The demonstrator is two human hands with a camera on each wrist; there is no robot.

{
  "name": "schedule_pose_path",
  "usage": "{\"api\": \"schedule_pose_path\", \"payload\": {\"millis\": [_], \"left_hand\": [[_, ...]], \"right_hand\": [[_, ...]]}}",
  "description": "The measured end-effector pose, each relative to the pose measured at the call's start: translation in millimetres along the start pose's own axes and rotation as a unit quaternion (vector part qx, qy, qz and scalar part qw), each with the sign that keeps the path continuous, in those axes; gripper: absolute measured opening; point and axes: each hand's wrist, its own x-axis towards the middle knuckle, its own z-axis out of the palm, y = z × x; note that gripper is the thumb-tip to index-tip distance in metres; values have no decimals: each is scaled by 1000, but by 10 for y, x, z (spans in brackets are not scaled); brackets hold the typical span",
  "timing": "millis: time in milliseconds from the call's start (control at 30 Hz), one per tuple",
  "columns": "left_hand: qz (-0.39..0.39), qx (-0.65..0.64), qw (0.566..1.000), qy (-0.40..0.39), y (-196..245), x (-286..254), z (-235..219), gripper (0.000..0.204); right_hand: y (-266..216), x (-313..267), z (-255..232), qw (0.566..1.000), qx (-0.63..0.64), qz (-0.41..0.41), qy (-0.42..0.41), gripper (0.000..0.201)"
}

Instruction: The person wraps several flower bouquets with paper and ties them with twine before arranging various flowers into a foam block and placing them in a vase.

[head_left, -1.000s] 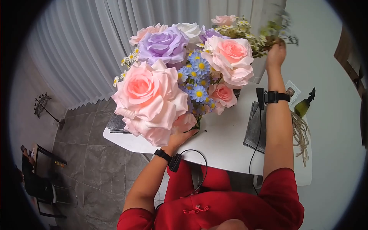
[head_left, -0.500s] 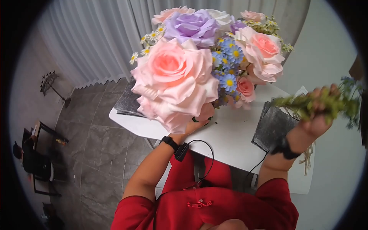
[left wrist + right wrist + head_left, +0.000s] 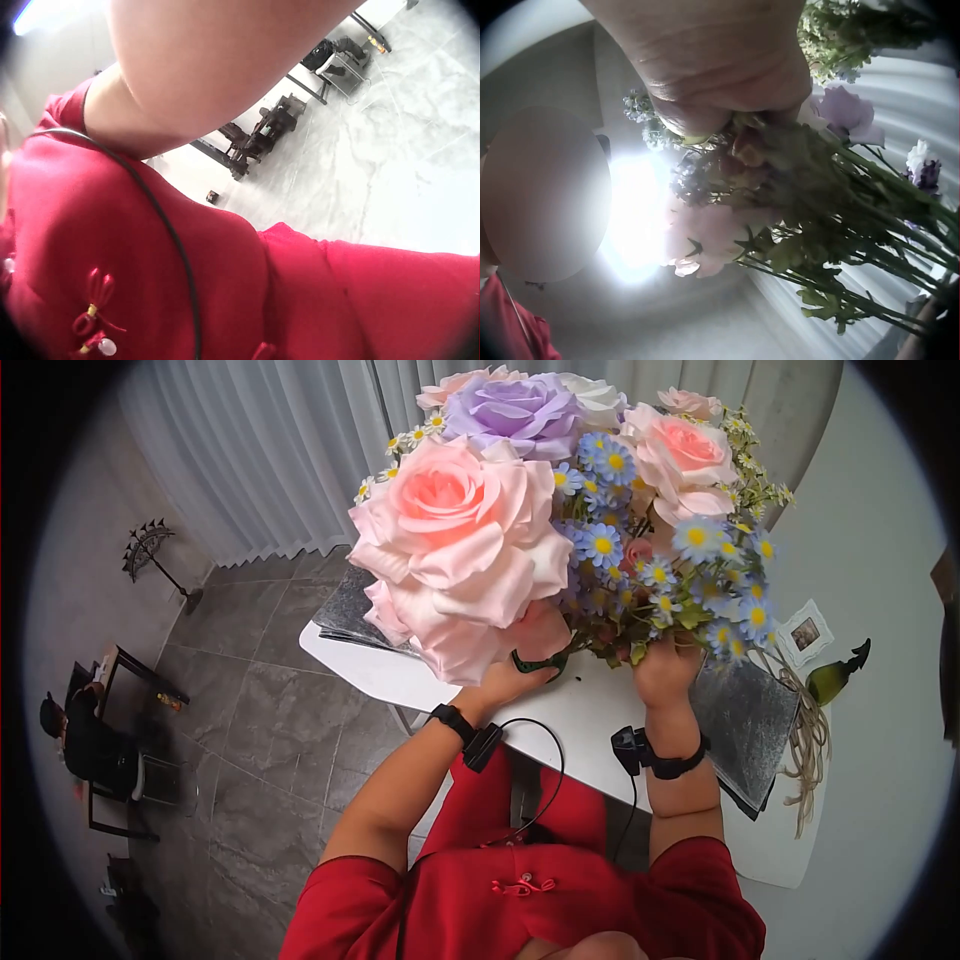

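Observation:
A large bouquet of artificial flowers fills the upper middle of the head view, with a big pink rose [image 3: 450,520], a lilac rose [image 3: 515,415] and blue daisies. Under the front rose my left hand [image 3: 505,685] curls round a dark green vase [image 3: 540,660], mostly hidden by petals. My right hand [image 3: 668,672] grips a spray of blue daisies [image 3: 755,615] by its leafy lower part, right beside the bouquet. In the right wrist view, many green stems [image 3: 885,259] run down to the lower right below that hand. The left wrist view shows only arm, clothing and floor.
Dark grey folded sheets [image 3: 745,725] lie on the white table [image 3: 600,710] at right, with a bundle of cord [image 3: 808,760], a small framed picture [image 3: 805,633] and a green bottle [image 3: 828,682]. Another person [image 3: 95,745] sits far left.
My right hand has come from the far right, past the table's right side, to the bouquet's front with the blue daisies. My left hand stays at the vase; the head view has shifted.

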Motion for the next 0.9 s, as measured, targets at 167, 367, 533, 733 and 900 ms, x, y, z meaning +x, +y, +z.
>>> {"api": "schedule_pose_path", "payload": {"millis": [167, 367, 533, 733, 900], "left_hand": [[39, 23, 999, 10, -73, 8, 30, 57], [2, 31, 997, -67, -169, -40, -8, 66], [-21, 52, 997, -61, -197, -51, -8, 77], [28, 54, 998, -15, -75, -15, -35, 74], [-29, 23, 998, -42, -161, -71, -4, 75]], "right_hand": [[-78, 14, 90, 997, -42, -51, 27, 26], [-134, 111, 75, 955, 212, 207, 28, 15], [365, -13, 198, 996, 46, -8, 78, 28], [-550, 288, 53, 934, 352, 45, -51, 18], [-447, 347, -9, 969, 206, 95, -99, 12]]}}
